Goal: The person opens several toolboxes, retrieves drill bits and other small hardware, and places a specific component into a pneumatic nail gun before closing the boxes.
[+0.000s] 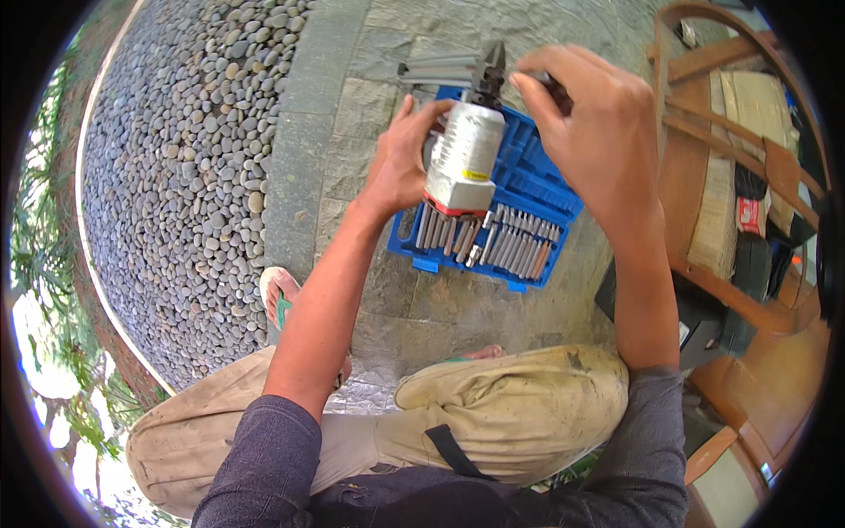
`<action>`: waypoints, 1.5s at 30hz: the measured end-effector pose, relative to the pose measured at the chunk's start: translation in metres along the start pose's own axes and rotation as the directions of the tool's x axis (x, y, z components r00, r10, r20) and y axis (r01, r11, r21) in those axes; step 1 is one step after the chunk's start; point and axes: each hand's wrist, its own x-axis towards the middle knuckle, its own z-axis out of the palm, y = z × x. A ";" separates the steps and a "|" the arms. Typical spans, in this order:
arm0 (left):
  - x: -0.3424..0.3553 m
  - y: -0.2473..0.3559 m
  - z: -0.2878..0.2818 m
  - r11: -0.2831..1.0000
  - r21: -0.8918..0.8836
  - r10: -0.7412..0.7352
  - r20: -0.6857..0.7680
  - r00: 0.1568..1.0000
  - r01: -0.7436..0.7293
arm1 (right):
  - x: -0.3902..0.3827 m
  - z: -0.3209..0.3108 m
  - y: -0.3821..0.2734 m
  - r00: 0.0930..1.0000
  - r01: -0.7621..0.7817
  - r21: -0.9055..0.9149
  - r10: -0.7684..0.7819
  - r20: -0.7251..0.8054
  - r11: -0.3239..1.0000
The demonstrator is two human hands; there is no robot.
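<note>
My left hand (409,154) is closed around a silver, cylindrical power-tool body (462,154) with a yellow label and red rim. At its upper end is a black metal piece (488,79), shaped like plier jaws. My right hand (585,123) curls over a small dark handle (550,84) beside that piece; whether the two join is unclear. Beneath both hands lies an open blue case (528,198) holding several rows of metal bits (519,251). Grey metal bars (431,69) extend leftward behind the black piece.
I sit low on grey stone paving (370,282), knees bent. A pebble bed (185,176) and sandal (280,297) lie to the left, plants at the far edge. At right are wooden chairs (709,70) with dark cases and cardboard (739,106).
</note>
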 end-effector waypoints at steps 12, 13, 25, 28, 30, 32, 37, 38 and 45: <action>-0.025 -0.067 0.000 0.910 -0.342 -0.199 0.141 0.970 0.236 | -0.228 0.015 0.059 0.472 -0.829 0.440 0.854 0.220 0.345; -0.026 -0.071 -0.005 0.914 -0.337 -0.183 0.158 0.970 0.228 | -0.257 0.022 0.053 0.414 -0.855 0.421 0.886 0.208 0.301; -0.012 -0.026 -0.022 0.996 -0.075 0.059 0.159 0.986 -0.047 | -0.332 0.072 -0.019 0.309 -0.915 0.260 0.950 -0.046 0.310; -0.013 -0.025 -0.020 0.987 -0.158 0.033 0.158 0.987 -0.008 | -0.333 0.071 -0.017 0.364 -0.898 0.250 0.931 -0.040 0.361; -0.013 -0.023 -0.020 0.983 -0.183 0.049 0.172 0.984 -0.017 | -0.337 0.068 -0.016 0.395 -0.901 0.188 0.919 -0.017 0.391; -0.014 -0.023 -0.023 0.970 -0.244 0.033 0.170 0.985 0.010 | -0.336 0.069 -0.019 0.408 -0.902 0.128 0.911 -0.052 0.412; -0.014 -0.027 -0.035 0.970 -0.242 0.014 0.195 0.981 0.034 | -0.312 0.071 -0.017 0.593 -0.790 0.119 0.799 -0.101 0.601; -0.014 -0.027 -0.037 0.972 -0.234 0.009 0.196 0.980 0.037 | -0.305 0.073 -0.017 0.655 -0.738 0.136 0.750 -0.094 0.661; -0.016 -0.024 -0.037 0.979 -0.192 -0.020 0.219 0.975 0.064 | -0.263 0.085 -0.017 0.847 -0.528 0.217 0.528 0.064 0.821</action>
